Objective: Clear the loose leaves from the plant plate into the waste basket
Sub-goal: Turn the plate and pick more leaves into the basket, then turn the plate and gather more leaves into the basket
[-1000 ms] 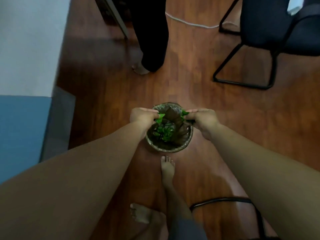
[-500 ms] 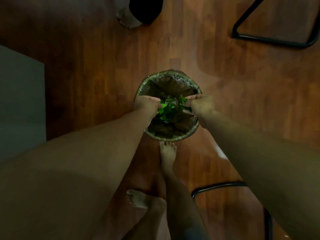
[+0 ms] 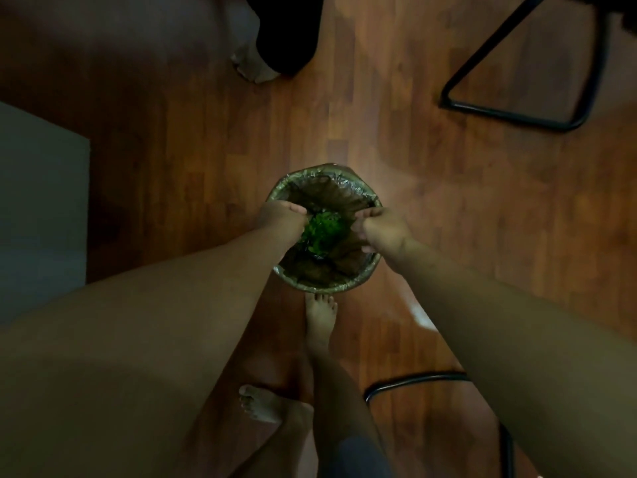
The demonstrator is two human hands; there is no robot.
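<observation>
Both my hands over the round, plastic-lined waste basket (image 3: 325, 282) at frame centre, on the reddish-brown wooden floor (image 3: 448, 208).

My left hand (image 3: 281, 219) and right hand (image 3: 382, 229) are curled above the rim, fingers drawn together; whether they grip anything I cannot tell. Loose green leaves (image 3: 322, 232) lie inside between them. My bare foot (image 3: 320, 317) stands just below the basket; a black metal chair frame (image 3: 517, 108) sits upper right.

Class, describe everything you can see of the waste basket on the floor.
The waste basket is round, lined with a crinkly clear plastic bag folded over its rim. It stands upright on the wooden floor, just beyond a bare foot. Green leaves lie inside. The left hand and right hand reach over its opening.
</observation>
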